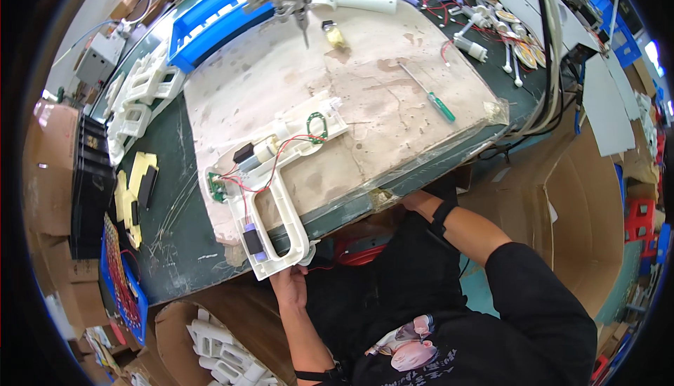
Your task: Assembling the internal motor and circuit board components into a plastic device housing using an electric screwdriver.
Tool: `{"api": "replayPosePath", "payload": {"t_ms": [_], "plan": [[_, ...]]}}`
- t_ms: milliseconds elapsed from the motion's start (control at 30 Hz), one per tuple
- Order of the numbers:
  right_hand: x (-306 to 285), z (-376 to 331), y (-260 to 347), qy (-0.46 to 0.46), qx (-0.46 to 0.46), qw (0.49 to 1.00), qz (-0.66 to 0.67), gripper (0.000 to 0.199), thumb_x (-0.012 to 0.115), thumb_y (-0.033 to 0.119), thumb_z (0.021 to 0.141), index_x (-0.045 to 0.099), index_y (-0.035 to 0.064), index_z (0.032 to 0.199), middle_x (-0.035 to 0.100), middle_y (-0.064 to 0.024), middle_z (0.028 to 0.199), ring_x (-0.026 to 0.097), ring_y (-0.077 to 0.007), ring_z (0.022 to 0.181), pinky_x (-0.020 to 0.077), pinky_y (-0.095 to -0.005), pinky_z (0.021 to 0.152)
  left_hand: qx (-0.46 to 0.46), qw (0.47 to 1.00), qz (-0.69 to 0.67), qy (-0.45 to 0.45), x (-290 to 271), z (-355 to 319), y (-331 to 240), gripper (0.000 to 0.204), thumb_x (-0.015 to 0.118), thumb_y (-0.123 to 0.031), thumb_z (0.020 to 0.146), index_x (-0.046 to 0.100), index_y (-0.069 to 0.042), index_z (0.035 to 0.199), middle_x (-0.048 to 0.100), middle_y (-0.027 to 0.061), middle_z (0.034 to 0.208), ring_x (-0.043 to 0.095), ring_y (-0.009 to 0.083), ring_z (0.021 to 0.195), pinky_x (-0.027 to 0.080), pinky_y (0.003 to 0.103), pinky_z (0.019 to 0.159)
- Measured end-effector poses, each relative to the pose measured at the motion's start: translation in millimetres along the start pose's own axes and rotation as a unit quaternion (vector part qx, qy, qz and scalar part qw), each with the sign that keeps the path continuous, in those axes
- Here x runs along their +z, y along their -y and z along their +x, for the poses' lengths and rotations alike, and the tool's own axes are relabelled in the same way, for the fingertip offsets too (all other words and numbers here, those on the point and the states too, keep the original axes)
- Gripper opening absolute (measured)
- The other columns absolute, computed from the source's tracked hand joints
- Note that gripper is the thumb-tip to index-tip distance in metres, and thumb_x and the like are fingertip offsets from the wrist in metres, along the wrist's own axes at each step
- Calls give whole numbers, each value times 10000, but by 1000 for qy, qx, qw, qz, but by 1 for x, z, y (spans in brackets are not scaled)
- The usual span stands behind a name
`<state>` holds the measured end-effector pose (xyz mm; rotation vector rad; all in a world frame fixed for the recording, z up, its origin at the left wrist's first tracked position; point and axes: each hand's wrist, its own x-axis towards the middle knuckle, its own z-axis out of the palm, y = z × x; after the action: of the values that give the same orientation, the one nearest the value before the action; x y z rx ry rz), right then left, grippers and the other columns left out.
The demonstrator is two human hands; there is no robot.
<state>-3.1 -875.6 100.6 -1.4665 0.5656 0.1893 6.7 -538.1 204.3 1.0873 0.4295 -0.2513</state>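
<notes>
Left hand (289, 278) gripping white casing (277, 196) handle end, right hand (415, 202) under bench, grip unclear.

Single head-worn fisheye view: I look steeply down from above the workbench (175, 245), facing forward across it, fairly close; straight edges bow toward the dark circular rim. No second view overlaps.
</notes>
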Motion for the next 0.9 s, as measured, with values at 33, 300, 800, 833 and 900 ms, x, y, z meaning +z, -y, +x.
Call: {"api": "replayPosePath", "payload": {"t_ms": [33,300,800,833,900], "plan": [[-3,6,0,-15,-15,1000,-6,420,610,286,896,568,51,1242,657,-146,1058,662,-255,781,549,-360,556,4,1000,4,12,4,1,2,167,594,-58,891,596,-33,1057,651,76,917,589,163,680,438,277,565],[-12,32,-32,-198,-113,973,-27,371,579,230,882,591,64,1214,652,-163,1085,641,-301,887,534,-383,669,-9,999,6,45,-43,15,10,81,606,-157,899,566,-87,890,597,26,804,515,134,639,405,285,582],[-20,117,-41,-252,-140,941,-177,323,528,155,872,632,110,1174,633,-160,1182,575,-345,1137,487,-420,909,-41,997,17,61,-26,-1,4,154,580,-229,914,575,-102,826,567,8,691,511,131,595,426,318,587],[-10,131,-34,-223,-136,947,-186,325,522,188,891,620,114,1192,621,-150,1209,569,-331,1150,482,-416,920,-33,998,3,61,-30,-4,-2,144,588,-222,913,568,-102,837,575,19,699,511,131,598,425,317,587],[-36,156,-69,-274,-171,919,-225,341,500,249,923,596,122,1224,603,-132,1248,569,-313,1155,481,-407,930,-48,997,12,65,-7,-7,8,125,594,-200,909,562,-104,836,580,26,708,515,134,604,428,316,588]]}}
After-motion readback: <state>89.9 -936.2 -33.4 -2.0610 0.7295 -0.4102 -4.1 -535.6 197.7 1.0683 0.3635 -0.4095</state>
